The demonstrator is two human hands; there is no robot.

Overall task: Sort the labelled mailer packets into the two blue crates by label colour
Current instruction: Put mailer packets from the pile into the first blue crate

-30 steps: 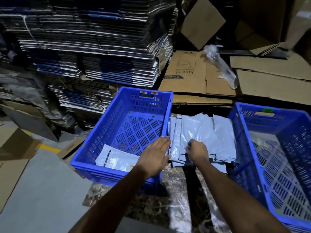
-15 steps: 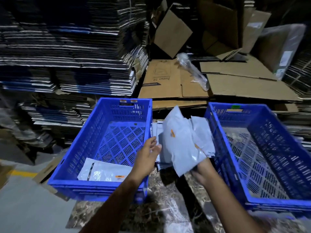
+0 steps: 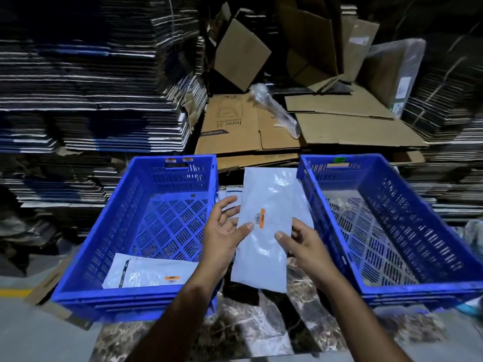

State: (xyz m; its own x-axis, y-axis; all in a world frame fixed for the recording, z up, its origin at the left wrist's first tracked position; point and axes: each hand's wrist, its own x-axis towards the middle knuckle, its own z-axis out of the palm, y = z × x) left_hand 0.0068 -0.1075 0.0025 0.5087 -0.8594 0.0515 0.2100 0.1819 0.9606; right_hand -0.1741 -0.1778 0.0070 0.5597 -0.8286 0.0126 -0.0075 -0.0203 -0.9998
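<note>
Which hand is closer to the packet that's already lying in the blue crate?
Left. The left hand is just up and right of the packet in the left crate, beside that crate's wall. The right hand is further right, past the held packet.

Glossy plastic film, moulded plastic and raw cardboard

The held mailer packet (image 3: 264, 231) was thin grey plastic film, smooth with a soft sheen and light creases, bearing a matt orange paper label (image 3: 262, 218). Both blue crates (image 3: 86, 259) (image 3: 428, 220) were hard moulded plastic, slotted and faintly shiny. The counter (image 3: 261, 327) looked like polished, veined marble. Behind lay matt brown corrugated cardboard (image 3: 347, 129) and a crinkled clear plastic wrap (image 3: 274, 108).
</note>
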